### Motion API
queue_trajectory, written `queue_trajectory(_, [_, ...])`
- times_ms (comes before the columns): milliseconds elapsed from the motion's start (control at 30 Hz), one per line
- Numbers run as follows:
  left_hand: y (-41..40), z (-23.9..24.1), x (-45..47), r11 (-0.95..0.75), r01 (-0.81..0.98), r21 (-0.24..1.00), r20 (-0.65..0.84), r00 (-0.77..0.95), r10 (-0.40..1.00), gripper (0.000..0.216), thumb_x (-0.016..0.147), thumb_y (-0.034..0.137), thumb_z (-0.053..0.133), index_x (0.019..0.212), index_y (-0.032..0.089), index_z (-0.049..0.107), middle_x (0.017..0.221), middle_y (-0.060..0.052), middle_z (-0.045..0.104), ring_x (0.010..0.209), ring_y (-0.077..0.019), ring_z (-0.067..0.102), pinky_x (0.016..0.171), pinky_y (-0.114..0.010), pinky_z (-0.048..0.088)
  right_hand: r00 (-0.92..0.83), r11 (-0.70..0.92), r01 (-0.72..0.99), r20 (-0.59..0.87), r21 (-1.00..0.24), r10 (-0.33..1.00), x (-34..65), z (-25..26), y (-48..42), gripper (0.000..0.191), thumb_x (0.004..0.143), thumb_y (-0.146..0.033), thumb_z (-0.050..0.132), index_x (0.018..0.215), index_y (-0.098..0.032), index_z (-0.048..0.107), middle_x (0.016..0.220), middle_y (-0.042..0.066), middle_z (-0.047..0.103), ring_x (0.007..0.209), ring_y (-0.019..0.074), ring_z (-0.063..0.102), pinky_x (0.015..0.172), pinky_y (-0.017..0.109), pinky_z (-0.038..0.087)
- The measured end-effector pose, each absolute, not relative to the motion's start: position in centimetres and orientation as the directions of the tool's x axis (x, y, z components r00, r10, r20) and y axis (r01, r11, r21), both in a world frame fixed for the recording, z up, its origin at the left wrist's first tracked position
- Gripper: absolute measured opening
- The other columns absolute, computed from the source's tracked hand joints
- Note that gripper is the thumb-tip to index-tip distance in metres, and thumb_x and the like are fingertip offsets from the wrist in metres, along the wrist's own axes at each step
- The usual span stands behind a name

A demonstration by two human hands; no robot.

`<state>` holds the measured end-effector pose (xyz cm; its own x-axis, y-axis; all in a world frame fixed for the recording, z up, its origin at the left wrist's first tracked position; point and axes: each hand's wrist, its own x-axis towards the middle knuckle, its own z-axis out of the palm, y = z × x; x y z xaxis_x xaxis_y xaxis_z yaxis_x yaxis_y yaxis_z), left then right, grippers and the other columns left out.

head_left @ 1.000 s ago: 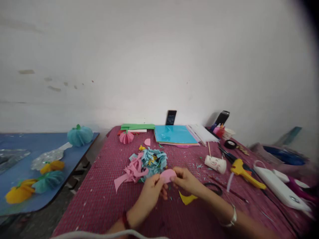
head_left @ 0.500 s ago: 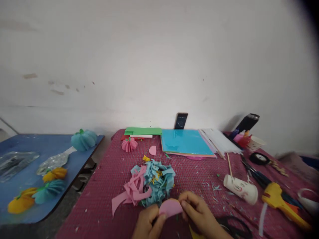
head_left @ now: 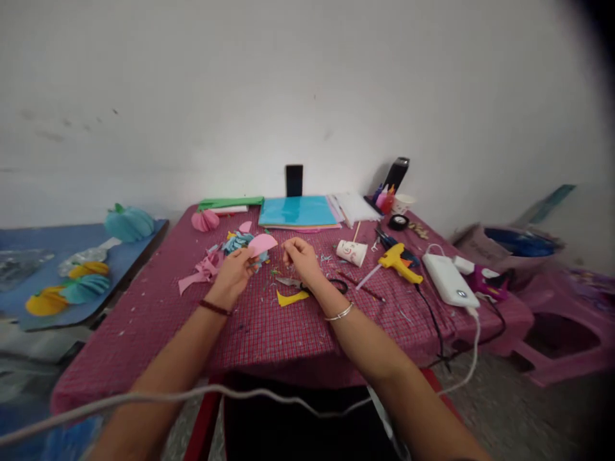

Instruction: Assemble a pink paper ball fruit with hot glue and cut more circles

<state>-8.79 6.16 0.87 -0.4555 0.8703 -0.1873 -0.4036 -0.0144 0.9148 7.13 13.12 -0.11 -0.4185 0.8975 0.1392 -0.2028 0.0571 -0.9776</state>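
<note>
My left hand pinches a pink paper half circle by its left end, above the table. My right hand is just right of the half circle, apart from it, its fingers curled in with nothing visible in them. Below the left hand lies a heap of blue paper scraps with pink paper strips beside it. Black-handled scissors lie partly hidden under my right wrist, near a yellow paper scrap.
A yellow glue gun, a paper cup and a white power bank lie at the right. Blue sheets and a phone are at the back. Paper pumpkins sit on the blue table. A white cable crosses in front.
My right hand has come off the pink half circle, which stays in my left hand. The view has shifted, showing both forearms and more of the table's right side.
</note>
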Motion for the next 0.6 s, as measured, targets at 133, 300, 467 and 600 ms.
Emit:
queue_trajectory(133, [9.0, 1.6, -6.7, -0.116, -0.466, 0.877, -0.141, -0.482, 0.865, 0.035, 0.091, 0.033, 0.059, 0.122, 0.016, 0.057, 0.121, -0.01, 0.06, 0.1, -0.0225, 0.063, 0.083, -0.043, 0.055, -0.357, 0.087, -0.236, 0.17, -0.968, 0.918, 7.8, 0.0, 14.2, 0.025, 0.095, -0.034, 0.058, 0.11, -0.014, 0.061, 0.102, 0.005, 0.065, 0.081, 0.0155, 0.065, 0.071, 0.033, 0.056])
queue_trajectory(300, [10.4, -0.2, -5.6, -0.181, -0.51, 0.841, -0.083, -0.451, 0.889, 0.034, 0.091, 0.032, 0.059, 0.121, 0.016, 0.057, 0.119, -0.01, 0.061, 0.098, -0.0218, 0.063, 0.081, -0.042, 0.055, -0.334, 0.088, -0.312, 0.196, -0.946, 0.922, 7.9, -0.9, 15.4, 0.027, 0.095, -0.034, 0.057, 0.114, -0.014, 0.06, 0.105, 0.006, 0.065, 0.084, 0.0164, 0.065, 0.072, 0.034, 0.057])
queue_trajectory(467, [10.7, -1.7, -4.4, -0.206, -0.546, 0.812, -0.05, -0.417, 0.908, 0.015, 0.088, 0.022, 0.063, 0.101, 0.013, 0.063, 0.1, -0.005, 0.066, 0.085, -0.0161, 0.065, 0.073, -0.033, 0.057, -0.34, 0.06, -0.378, 0.199, -0.924, 0.919, 7.8, -1.4, 15.6, 0.026, 0.089, -0.038, 0.063, 0.076, -0.015, 0.058, 0.06, -0.006, 0.057, 0.045, 0.0068, 0.05, 0.045, 0.02, 0.043])
queue_trajectory(600, [10.8, -1.4, -3.4, -0.196, -0.58, 0.791, -0.028, -0.354, 0.935, 0.015, 0.071, 0.005, 0.072, 0.073, 0.015, 0.061, 0.079, -0.001, 0.069, 0.081, -0.0123, 0.068, 0.079, -0.025, 0.055, -0.323, 0.055, -0.424, 0.207, -0.904, 0.924, 7.8, -1.2, 15.6, 0.031, 0.077, -0.043, 0.069, 0.065, -0.019, 0.054, 0.052, -0.006, 0.056, 0.041, 0.0076, 0.049, 0.043, 0.021, 0.041])
